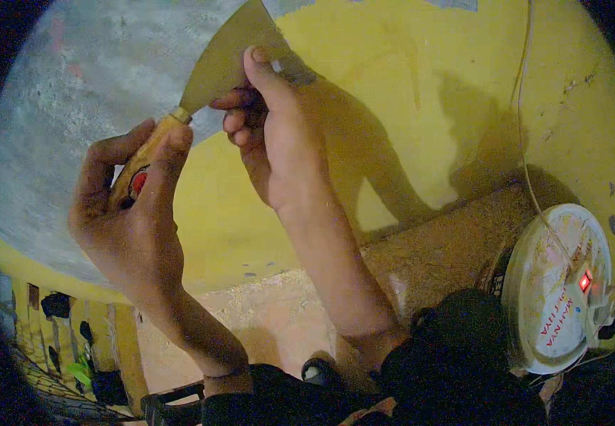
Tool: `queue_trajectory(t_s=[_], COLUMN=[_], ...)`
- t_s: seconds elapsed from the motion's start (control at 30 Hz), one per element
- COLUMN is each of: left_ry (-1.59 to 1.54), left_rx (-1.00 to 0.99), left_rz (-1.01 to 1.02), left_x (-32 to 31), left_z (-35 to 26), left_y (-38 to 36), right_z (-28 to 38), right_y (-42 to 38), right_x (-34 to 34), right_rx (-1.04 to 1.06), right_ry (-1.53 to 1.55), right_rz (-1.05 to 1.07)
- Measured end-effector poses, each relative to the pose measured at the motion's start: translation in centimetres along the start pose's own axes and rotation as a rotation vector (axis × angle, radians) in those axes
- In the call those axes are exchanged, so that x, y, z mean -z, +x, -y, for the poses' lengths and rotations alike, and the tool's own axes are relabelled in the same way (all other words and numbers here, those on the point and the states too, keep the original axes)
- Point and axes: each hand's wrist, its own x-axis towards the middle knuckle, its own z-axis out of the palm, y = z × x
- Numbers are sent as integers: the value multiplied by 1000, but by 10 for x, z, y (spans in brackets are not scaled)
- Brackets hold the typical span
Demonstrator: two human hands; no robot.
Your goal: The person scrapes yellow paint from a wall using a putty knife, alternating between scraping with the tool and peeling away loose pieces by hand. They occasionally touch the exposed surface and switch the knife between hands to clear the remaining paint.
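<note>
Scraper (201, 89) in both hands, up in front of a yellow wall (378, 42) with a grey patch (109, 78). Slants with the blade (233, 50) to the upper right. Held by the wooden handle (150, 151) in the left hand (133, 213), with bent fingers wrapped around and thumb up by the blade's neck. Steadied at the blade by the right hand (275, 124), half open, with thumb straight on the metal and fingers loosely curled near the lower edge. To the right, a round white lid (556, 334) with red writing.
</note>
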Motion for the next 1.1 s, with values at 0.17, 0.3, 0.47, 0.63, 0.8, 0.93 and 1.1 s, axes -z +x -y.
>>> queue_trajectory(t_s=[0.17, 0.3, 0.47, 0.63, 0.8, 0.93, 1.1], left_ry=[-72, 34, -60, 10, -60, -3, -52], left_rx=[-41, 26, -16, -67, -63, -25, -78], left_rz=[-37, 8, 31, -25, 51, -22, 64], left_x=[16, -1, 7, 9, 2, 10, 0], left_z=[5, -1, -3, 4, -9, -8, -7], left_y=[5, 5, 3, 5, 0, -4, -1], right_z=[-12, -3, -8, -13, -1, -14, 1], right_y=[-2, -1, -6, 1, -2, -12, -3], right_x=[-4, -5, -9, -7, -3, -7, -1], right_rx=[-82, -2, 4, -10, 60, -39, 16], right_ry=[46, -1, -24, 21, 26, 31, 70], right_rz=[65, -2, 21, 39, -6, 32, -18])
